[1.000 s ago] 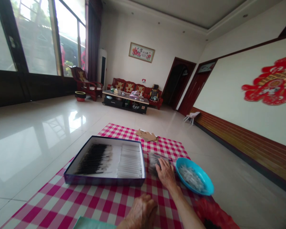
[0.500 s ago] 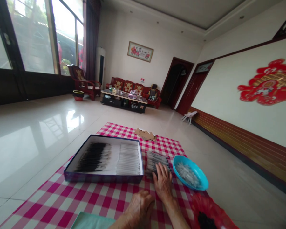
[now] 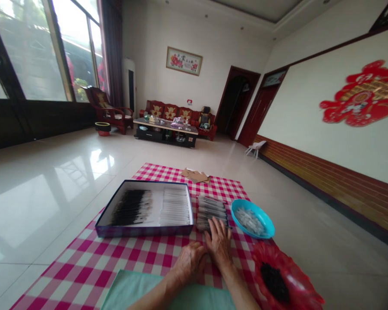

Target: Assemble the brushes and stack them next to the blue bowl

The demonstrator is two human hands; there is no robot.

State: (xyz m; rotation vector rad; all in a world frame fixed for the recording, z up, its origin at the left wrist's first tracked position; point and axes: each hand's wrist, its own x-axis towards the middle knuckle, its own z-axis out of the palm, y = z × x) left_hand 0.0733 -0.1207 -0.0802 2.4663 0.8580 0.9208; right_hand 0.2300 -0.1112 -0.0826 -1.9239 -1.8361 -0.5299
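We log the work as partway, by our judgement: the shallow box (image 3: pixel 145 230) holds black slender rods (image 3: pixel 129 207) ranked at its left and translucent tubes (image 3: pixel 174 209) ranked at its right, while a row of pen-like sticks (image 3: pixel 211 207) lies outside, just beside its right wall. We cannot tell whether that row is finished. Pieces remain for use: clear bits (image 3: pixel 248 220) in the blue bowl (image 3: pixel 269 218), small black parts (image 3: pixel 274 280) in the red petal-rimmed bowl (image 3: pixel 299 277). Our right hand (image 3: pixel 220 242) has its fingers spread over the row's near end; our left hand (image 3: pixel 190 258) is curled beside it, and we cannot tell if it pinches anything. Edges: box wall and blue bowl flank the row closely, so sideways room is narrow. More room shows on the bench (image 3: pixel 93 262) ahead of the box's near wall, down to the green cloth (image 3: pixel 122 287). Cardboard scraps (image 3: pixel 197 176) lie well apart, toward the far edge.
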